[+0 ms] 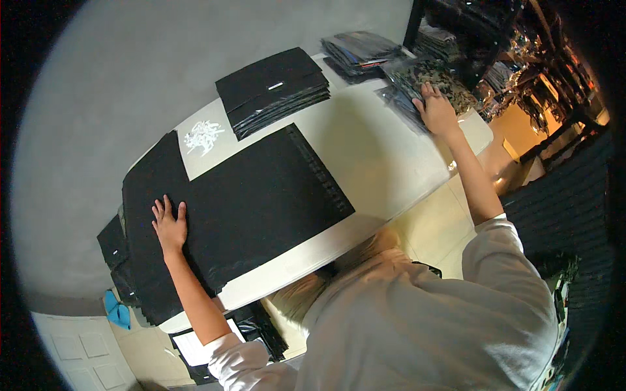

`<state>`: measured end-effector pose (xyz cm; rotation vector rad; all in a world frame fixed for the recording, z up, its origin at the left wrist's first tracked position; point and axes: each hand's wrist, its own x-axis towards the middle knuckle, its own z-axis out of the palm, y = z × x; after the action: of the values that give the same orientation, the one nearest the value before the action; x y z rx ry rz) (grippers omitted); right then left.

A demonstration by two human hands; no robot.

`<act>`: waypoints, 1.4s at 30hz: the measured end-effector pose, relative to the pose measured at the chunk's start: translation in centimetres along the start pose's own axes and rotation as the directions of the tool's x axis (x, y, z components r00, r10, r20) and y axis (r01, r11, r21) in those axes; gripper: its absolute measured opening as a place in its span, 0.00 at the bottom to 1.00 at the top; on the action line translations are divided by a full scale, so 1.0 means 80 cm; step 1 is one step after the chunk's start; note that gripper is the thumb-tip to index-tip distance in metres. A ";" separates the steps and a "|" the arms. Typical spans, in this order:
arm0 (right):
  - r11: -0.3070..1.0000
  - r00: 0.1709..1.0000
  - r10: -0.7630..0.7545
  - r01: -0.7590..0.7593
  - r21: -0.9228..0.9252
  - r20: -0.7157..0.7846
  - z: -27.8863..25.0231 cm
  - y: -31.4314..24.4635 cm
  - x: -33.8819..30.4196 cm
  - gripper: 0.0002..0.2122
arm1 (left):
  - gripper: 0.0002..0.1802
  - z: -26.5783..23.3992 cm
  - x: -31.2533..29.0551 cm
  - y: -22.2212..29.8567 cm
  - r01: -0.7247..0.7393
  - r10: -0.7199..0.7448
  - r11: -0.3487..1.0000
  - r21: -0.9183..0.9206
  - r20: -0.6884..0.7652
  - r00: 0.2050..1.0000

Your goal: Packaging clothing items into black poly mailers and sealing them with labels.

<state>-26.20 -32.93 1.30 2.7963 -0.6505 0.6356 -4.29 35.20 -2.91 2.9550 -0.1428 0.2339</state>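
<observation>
White label (pixel 275 85) on top of the black stack (pixel 280 107), far side of tbl (pixel 368 140); too small to read any writing. Dark band of marks along the R end of the black sheet (pixel 261 205), can't make it out either. Loose heap of small white strips (pixel 203 137) just beside the stack, to its L.

Clear plastic bags (pixel 362 49) at the far R, shiny, w/ folded dark cloth in them. Camo-patterned pack (pixel 450 85) next to those, near my R hand (pixel 438 112).

Black sheet lies flat on the tbl in front of me, long axis approx along the tbl, lower L to upper R, banded end pointing R. More black layers (pixel 150 260) at its L, hanging over the tbl's L end.

My L hand (pixel 171 228) is palm down on the black, fingers apart, gripping nothing. R arm's stretched out, R hand on a clear plastic pack (pixel 403 107), fingers partly spread; can't tell if pinching.
</observation>
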 end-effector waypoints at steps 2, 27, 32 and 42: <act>0.998 1.000 0.018 -0.017 -0.053 0.018 0.005 -0.007 -0.001 0.29 | 0.40 0.000 0.000 0.002 0.007 -0.007 1.000 0.000 -0.001 1.000; 0.196 0.983 -0.039 -0.169 0.966 0.180 -0.280 -0.129 0.055 0.21 | 0.39 -0.003 -0.014 0.007 -0.012 0.010 1.000 -0.029 -0.055 0.998; -0.442 0.868 -0.228 -0.496 0.747 0.442 -0.192 -0.157 0.034 0.23 | 0.39 0.000 -0.013 0.003 -0.010 0.010 1.000 -0.011 -0.041 0.999; -0.136 0.621 -0.366 -0.773 0.620 0.694 -0.006 -0.156 -0.038 0.15 | 0.40 0.003 -0.006 0.002 -0.027 0.027 1.000 0.005 -0.078 0.997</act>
<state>-23.11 -20.61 -0.83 4.6483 -1.3676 -0.5772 -4.72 35.08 -3.17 2.9441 -0.1727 0.3526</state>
